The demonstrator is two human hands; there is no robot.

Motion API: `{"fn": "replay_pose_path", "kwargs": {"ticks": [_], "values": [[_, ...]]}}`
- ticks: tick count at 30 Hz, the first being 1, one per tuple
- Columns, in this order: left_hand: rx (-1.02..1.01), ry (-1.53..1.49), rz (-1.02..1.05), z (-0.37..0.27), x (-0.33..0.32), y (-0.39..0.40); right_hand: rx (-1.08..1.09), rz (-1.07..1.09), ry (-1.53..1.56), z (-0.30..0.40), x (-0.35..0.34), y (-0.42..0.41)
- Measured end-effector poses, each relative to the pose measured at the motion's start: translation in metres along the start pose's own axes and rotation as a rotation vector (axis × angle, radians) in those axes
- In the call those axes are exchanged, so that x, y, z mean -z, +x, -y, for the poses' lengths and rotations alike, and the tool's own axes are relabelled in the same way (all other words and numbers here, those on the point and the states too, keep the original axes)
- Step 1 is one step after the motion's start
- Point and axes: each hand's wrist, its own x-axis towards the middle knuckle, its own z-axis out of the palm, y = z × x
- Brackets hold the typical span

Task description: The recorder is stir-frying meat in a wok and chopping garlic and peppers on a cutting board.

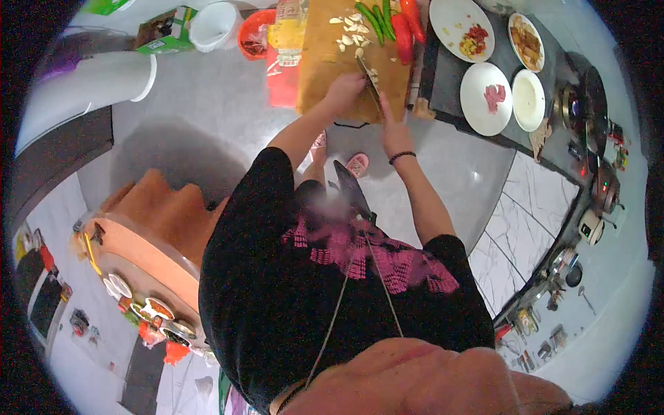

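Note:
A wooden cutting board (321, 67) lies before me at the top middle. My right hand (394, 132) grips a kitchen knife (369, 80), its blade pointing away from me over the board. My left hand (346, 93) is at the left side of the blade, fingers bent; whether it holds anything is hidden. Pale garlic pieces (358, 39) lie scattered beyond the knife tip, and a few small ones sit beside the blade. Green chili peppers (377, 23) and large red peppers (403, 39) lie at the board's far right.
Right of the board, a dark counter (446, 78) bears a plate of chopped peppers (441, 31), a plate with pink meat (480, 114) and a wok on a lit stove. An oil bottle (288, 41) and red basket (246, 44) are left. A round table (155, 244) stands behind left.

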Motion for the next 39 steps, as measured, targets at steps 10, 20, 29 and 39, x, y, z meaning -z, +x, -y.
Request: {"fn": "replay_pose_path", "kwargs": {"ticks": [10, 20, 29, 39], "values": [[0.008, -0.119, -0.266, 0.004, -0.015, -0.004, 0.212, -0.186, -0.031, -0.005, -0.014, 0.011], [0.086, -0.076, -0.107, 0.009, -0.023, -0.006, 0.094, -0.127, -0.021, -0.006, -0.02, 0.001], [0.048, -0.02, -0.158, 0.015, -0.029, -0.01, 0.059, -0.079, -0.021, 0.001, -0.013, -0.001], [0.194, -0.301, -0.233, 0.002, -0.024, -0.005, 0.025, -0.024, -0.002, -0.011, -0.022, -0.002]]}}
